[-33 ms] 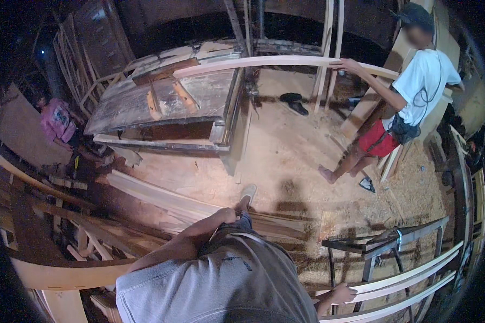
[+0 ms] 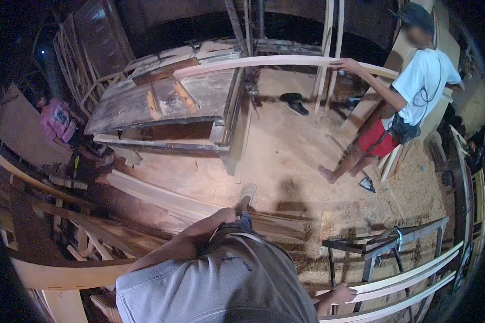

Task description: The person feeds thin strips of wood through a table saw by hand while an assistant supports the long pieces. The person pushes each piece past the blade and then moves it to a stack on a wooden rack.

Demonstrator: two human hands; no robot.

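Observation:
My left hand (image 2: 227,215) is closed against the front of my trousers, below the hem of my grey shirt. What it holds, if anything, is hidden. At the lower right, my right hand (image 2: 343,294) curls its fingers over a long pale wooden strip (image 2: 404,282). This strip lies across a dark trestle (image 2: 385,245). A second wooden strip (image 2: 399,306) runs beside it, nearer to me. Across the room, another person (image 2: 423,81) in a white shirt and red shorts holds a long pale board (image 2: 275,61), whose far end reaches over a workbench (image 2: 129,105).
Two orange-yellow pieces (image 2: 186,97) lie on the bench. Stacked planks (image 2: 161,194) cover the floor at left. Sawdust (image 2: 285,156) spreads over the floor, with a dark shoe (image 2: 293,102) on it. A second person (image 2: 58,121) in pink is at far left. A curved board (image 2: 75,273) stands beside my left arm.

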